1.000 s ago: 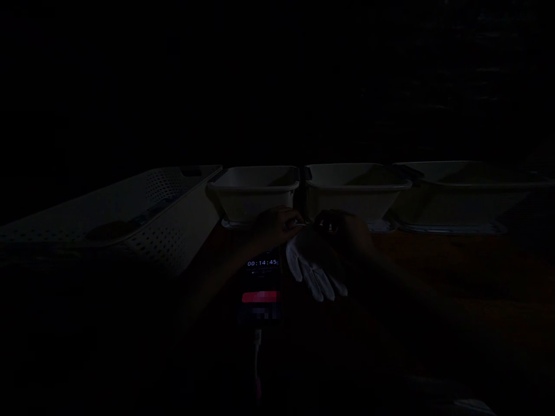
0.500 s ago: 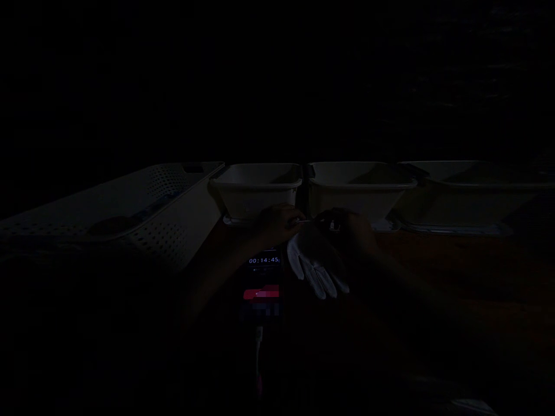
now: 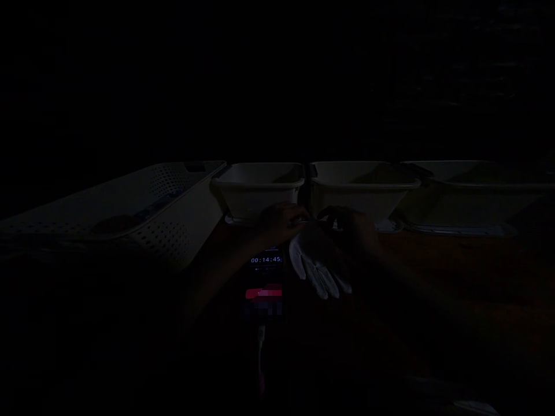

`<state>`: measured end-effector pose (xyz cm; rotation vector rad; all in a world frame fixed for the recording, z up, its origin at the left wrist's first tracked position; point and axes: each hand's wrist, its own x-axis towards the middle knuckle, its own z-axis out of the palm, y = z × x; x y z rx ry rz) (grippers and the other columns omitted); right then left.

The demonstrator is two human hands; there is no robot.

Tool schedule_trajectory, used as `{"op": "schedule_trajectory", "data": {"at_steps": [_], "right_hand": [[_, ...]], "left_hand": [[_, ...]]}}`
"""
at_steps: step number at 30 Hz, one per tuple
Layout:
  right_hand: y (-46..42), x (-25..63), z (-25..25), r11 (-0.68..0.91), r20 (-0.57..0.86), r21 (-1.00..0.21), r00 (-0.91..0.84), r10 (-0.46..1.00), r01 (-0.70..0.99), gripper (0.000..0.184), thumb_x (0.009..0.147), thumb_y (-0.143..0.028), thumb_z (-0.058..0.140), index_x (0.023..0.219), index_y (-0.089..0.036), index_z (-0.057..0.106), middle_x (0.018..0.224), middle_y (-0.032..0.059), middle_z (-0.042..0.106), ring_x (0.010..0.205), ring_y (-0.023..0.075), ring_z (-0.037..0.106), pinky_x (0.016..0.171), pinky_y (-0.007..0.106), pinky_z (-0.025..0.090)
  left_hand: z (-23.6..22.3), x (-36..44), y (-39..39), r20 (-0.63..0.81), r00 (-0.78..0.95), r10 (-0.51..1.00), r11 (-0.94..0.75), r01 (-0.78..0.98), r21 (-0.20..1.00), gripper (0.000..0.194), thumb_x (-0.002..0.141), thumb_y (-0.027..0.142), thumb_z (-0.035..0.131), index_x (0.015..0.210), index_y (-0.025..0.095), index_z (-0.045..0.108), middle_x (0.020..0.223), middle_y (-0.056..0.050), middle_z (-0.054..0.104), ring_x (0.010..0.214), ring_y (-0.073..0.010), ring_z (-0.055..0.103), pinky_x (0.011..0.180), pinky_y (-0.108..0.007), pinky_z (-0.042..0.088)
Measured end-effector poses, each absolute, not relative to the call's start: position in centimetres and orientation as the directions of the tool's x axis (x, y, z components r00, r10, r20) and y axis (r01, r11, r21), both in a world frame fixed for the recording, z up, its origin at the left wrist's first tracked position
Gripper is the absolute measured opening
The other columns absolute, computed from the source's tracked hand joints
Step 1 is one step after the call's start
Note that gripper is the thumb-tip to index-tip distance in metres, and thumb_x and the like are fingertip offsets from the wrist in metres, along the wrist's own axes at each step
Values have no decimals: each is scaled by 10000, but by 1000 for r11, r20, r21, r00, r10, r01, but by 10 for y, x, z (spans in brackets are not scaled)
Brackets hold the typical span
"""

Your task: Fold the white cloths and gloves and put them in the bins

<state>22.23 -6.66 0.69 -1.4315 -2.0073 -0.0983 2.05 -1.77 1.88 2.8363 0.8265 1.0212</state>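
A pale work glove (image 3: 321, 266) hangs or lies with its fingers toward me, its cuff end between my hands. My left hand (image 3: 284, 222) is closed, its fingertips pinching the left side of the cuff. Across from it, my right hand (image 3: 353, 225) has bent fingers at the cuff's right side. Deep shadow hides much of its grip, but it seems closed on the glove. Just left of the glove is a lit phone (image 3: 264, 289) showing a timer, with a pale cable (image 3: 261, 346) plugged into its near end.
A perforated pale basket (image 3: 191, 214) stands at the left with dark contents. Beyond my hands is a row of pale tubs: a left tub (image 3: 255, 193), a middle tub (image 3: 364, 193) and a right tub (image 3: 468, 202). The reddish-brown tabletop (image 3: 425, 248) shows faintly. Everything farther back is black.
The fingers of my right hand have shifted slightly and arch more at the cuff. My left hand and the glove have hardly moved; the whole view has slid slightly.
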Motion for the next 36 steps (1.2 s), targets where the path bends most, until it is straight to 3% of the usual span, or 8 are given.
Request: {"op": "schedule_trajectory", "data": {"at_steps": [7,15,31,36], "right_hand": [[-65,222,7,411,542,-278,-212,813,868,176,714,-188,560,873,-225,625,894,18,637,713,133,567,588,220,375],[-67,220,10,441,482,-270,-276,832,856,264,740,-187,545,979,-223,654,969,40,634,796,150,583,635,229,389],[-67,218,8,414,491,-268,-246,836,870,219,699,-180,575,904,-216,642,921,36,633,765,149,577,621,223,376],[-68,215,6,388,467,-224,-251,848,894,244,739,-273,564,964,-247,654,900,47,631,725,156,575,602,235,371]], "left_hand": [[17,21,-16,594,664,453,-879,445,173,157,748,134,546,871,187,628,791,-8,609,766,-129,560,686,-241,416],[16,21,-13,638,689,345,-925,363,108,145,744,111,546,828,172,647,792,-15,635,769,-126,577,682,-233,423],[17,23,-17,639,672,375,-919,362,158,119,709,81,553,758,161,627,758,-4,613,739,-115,555,665,-221,404],[17,23,-18,642,674,365,-923,350,157,93,730,111,556,760,165,626,765,-4,616,732,-111,552,670,-222,400]]}}
